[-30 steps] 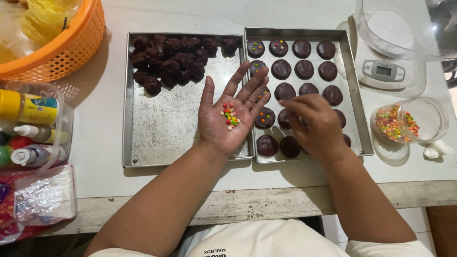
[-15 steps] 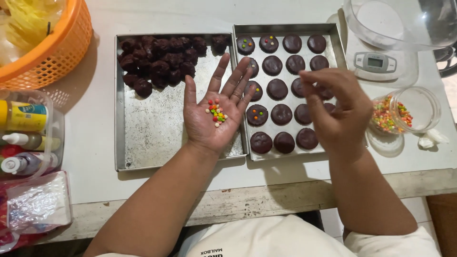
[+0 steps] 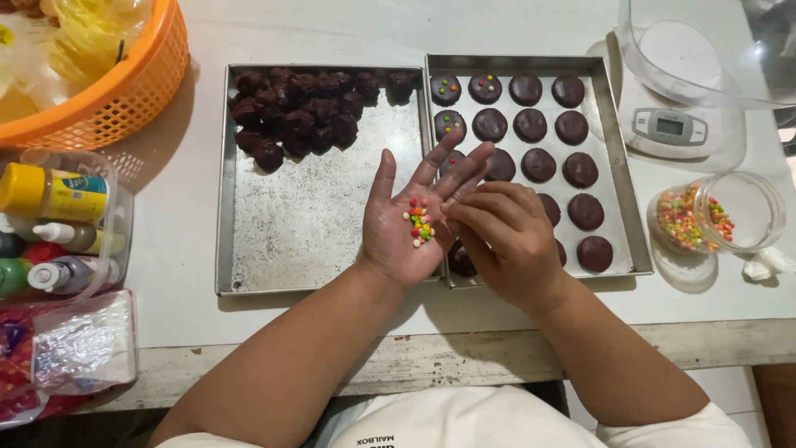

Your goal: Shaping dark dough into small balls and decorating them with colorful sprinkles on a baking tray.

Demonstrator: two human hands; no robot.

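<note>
White tabletop [image 3: 514, 25] with a worn, chipped front edge carries everything. Nearest, the left hand [image 3: 414, 220] lies palm up, fingers spread flat, cupping a small heap of coloured sprinkles [image 3: 419, 224]; the grains are too small to count. Just beside it the right hand [image 3: 507, 241] curls its fingertips together at the palm's edge, pinching at the sprinkles, though whether a grain is caught cannot be told. Beneath both sit two steel trays: the left tray [image 3: 307, 232] holds an uncountable pile of dark chocolate lumps [image 3: 303, 108] at its far end, while the right tray [image 3: 618, 166] shows about fourteen round chocolate discs [image 3: 539, 164], three topped, others hidden under the hands. Right, one sprinkle jar [image 3: 717, 214]; farther, one digital scale [image 3: 672, 129]; far left, an orange basket [image 3: 124, 91], cut off
</note>
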